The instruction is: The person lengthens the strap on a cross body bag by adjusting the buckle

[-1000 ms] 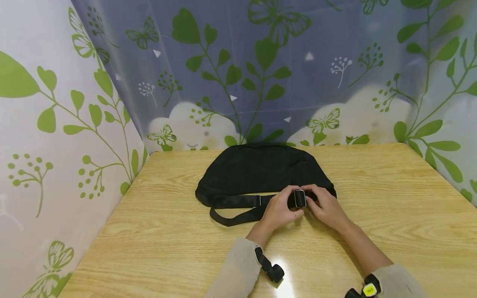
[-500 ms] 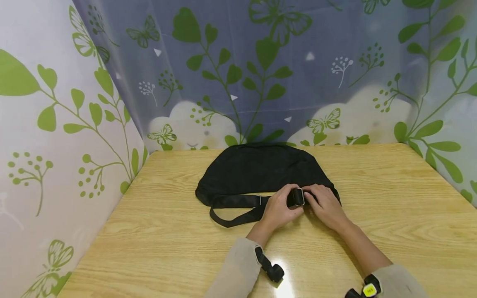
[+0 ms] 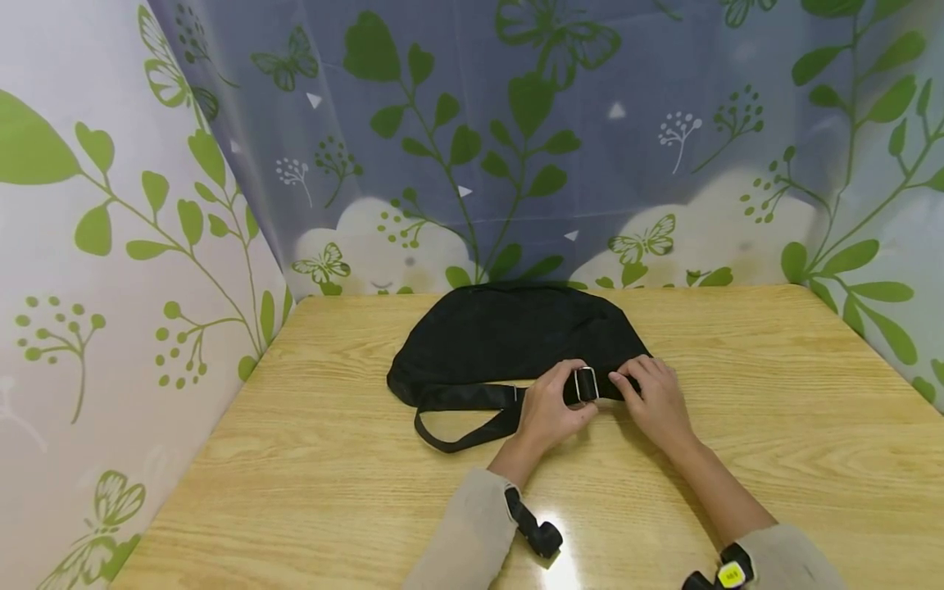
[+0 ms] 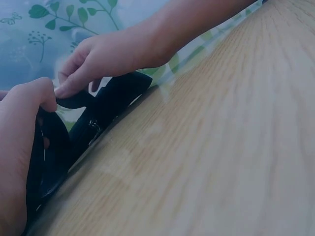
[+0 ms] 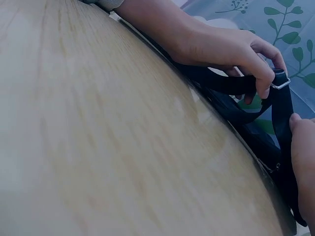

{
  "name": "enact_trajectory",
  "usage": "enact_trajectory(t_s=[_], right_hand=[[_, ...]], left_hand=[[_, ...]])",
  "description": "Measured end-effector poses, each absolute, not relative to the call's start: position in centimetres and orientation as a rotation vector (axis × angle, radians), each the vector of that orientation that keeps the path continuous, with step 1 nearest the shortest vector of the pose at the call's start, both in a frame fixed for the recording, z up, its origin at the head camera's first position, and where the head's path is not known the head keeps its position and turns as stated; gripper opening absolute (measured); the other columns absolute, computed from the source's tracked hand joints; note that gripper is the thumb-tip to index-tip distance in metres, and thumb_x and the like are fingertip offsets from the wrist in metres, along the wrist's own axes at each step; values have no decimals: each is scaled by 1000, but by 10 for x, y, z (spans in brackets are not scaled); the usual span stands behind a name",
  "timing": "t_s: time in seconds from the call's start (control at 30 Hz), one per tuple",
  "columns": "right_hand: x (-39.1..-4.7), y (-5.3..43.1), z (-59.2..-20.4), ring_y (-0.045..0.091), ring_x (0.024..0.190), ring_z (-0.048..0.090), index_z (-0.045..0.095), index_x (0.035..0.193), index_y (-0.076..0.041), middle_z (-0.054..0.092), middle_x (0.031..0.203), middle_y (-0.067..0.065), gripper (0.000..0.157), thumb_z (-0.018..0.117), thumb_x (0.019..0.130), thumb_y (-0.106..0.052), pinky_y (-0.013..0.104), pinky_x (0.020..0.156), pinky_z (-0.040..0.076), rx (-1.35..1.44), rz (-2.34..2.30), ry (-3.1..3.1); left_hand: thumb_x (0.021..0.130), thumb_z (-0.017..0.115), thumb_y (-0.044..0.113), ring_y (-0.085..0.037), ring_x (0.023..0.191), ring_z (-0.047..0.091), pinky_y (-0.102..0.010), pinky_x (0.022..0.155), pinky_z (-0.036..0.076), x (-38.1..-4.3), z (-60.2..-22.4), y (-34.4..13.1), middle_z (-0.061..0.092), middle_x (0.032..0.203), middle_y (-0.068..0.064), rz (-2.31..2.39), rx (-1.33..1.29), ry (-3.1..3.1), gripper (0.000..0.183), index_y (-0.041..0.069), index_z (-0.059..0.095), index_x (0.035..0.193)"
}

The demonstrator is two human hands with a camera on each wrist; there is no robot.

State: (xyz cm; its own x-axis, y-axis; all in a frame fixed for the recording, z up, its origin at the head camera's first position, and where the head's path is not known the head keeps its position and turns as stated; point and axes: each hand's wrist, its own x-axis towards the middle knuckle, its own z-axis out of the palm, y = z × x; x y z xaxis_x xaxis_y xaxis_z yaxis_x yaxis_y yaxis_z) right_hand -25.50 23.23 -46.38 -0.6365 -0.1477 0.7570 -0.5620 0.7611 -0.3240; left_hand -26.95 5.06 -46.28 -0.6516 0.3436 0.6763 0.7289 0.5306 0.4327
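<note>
A black fabric bag, rounded along its top, lies flat at the back of the table. Its black strap runs along the front and doubles back in a loop at the left. My left hand grips the strap beside a silver metal buckle, which stands out between thumb and fingers. To its right, my right hand pinches the strap between thumb and fingertips. In the right wrist view the strap rises off the table, with the buckle at the left hand's fingertips.
A wood-grain table spreads in front of the bag. Behind it hangs a blue curtain printed with leaves and butterflies, and a pale printed sheet closes the left side. A second metal slider sits on the strap left of my hands.
My right hand has slid right along the strap, widening the gap between the hands. The left hand, with the buckle, has shifted slightly up and left.
</note>
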Motion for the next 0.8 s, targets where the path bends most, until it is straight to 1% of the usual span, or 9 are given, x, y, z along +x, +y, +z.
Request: enact_trajectory(t_s=[0.2, 0.3, 0.4, 0.5, 0.63, 0.73, 0.8], right_hand=[[-254, 235, -464, 33, 77, 48, 59, 76, -5, 55, 79, 9, 13, 67, 82, -13, 48, 72, 35, 422, 645, -2229], [-253, 235, -463, 33, 80, 49, 60, 80, -4, 56, 81, 10, 10, 67, 82, -11, 49, 73, 35, 410, 645, -2244], [-254, 235, -463, 32, 86, 52, 62, 88, -4, 59, 87, 10, 8, 66, 83, -10, 48, 77, 35, 456, 667, -2227], [-254, 234, -463, 31, 96, 52, 63, 101, -4, 61, 99, 10, 21, 67, 82, -11, 47, 84, 35, 616, 709, -2217], [-251, 232, -464, 29, 109, 48, 57, 119, -4, 56, 117, 11, 43, 70, 79, -15, 47, 90, 34, 849, 702, -2288], [-251, 231, -465, 28, 113, 46, 53, 125, -4, 52, 123, 10, 55, 73, 75, -16, 48, 89, 34, 896, 654, -2358], [-251, 231, -466, 29, 112, 46, 53, 126, -5, 51, 124, 10, 57, 74, 74, -16, 49, 88, 36, 895, 638, -2378]], left_hand=[[67, 75, 19, -9, 84, 58, -17, 71, 44, -270, -463, 51, 62, 98, 3, -960, -877, -2236, 47, 14, 58, 110], [71, 73, 20, -8, 84, 57, -18, 71, 44, -269, -462, 52, 61, 101, 4, -995, -850, -2325, 46, 16, 56, 113], [76, 72, 23, -8, 89, 57, -21, 73, 45, -268, -462, 53, 60, 107, 4, -1029, -816, -2471, 47, 17, 53, 119], [79, 71, 26, -9, 97, 56, -24, 79, 44, -267, -462, 54, 58, 114, 2, -1017, -810, -2592, 50, 16, 51, 124], [80, 72, 27, -14, 108, 53, -27, 88, 41, -267, -464, 54, 56, 121, -3, -962, -837, -2655, 55, 10, 50, 127], [80, 72, 27, -18, 111, 51, -28, 91, 40, -268, -465, 54, 55, 123, -7, -916, -856, -2680, 57, 5, 49, 128], [80, 72, 26, -20, 114, 49, -30, 93, 38, -269, -465, 54, 53, 125, -8, -901, -867, -2690, 58, 4, 49, 129]])
